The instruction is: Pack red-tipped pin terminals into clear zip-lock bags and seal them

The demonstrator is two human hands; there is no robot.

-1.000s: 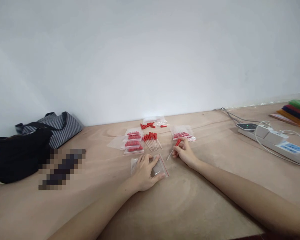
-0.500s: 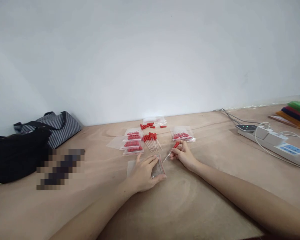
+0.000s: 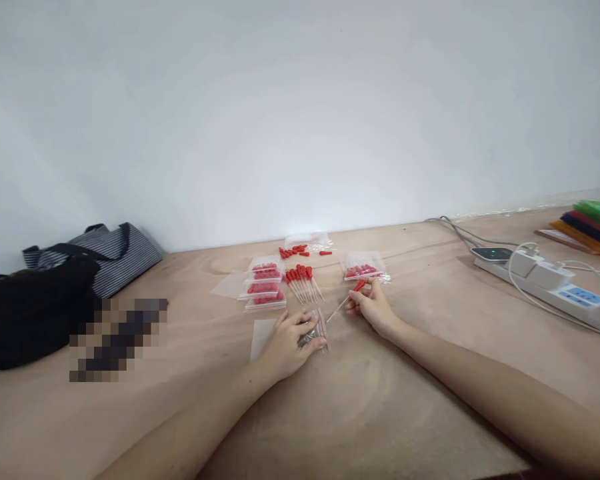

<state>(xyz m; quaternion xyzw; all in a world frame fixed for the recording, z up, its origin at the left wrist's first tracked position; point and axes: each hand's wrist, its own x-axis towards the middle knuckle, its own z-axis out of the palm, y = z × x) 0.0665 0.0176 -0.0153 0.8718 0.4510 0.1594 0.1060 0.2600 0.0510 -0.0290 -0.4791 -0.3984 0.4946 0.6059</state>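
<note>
My right hand (image 3: 373,308) pinches a glass dropper (image 3: 338,309) by its red rubber bulb. The thin glass tip slants down to the left, close to the edge of a clear zip bag (image 3: 323,331). Over that bag lies my left hand (image 3: 291,341), thumb and fingers bent and apart, holding it against the table near its red-lined mouth. Part of the bag is hidden under the palm. Just beyond, several droppers (image 3: 306,285) with red bulbs lie fanned out side by side.
Filled zip bags (image 3: 264,289) are stacked at the left, with another filled pile (image 3: 364,267) at the right. Loose red bulbs (image 3: 293,251) lie near the wall. A power strip (image 3: 545,287) with cables stands right; a striped bag (image 3: 130,257) and black cloth (image 3: 40,313) are left.
My left thumb and fingers have drawn in a little on the bag. My right hand has shifted slightly right with the dropper, its tip staying near the bag's mouth.
</note>
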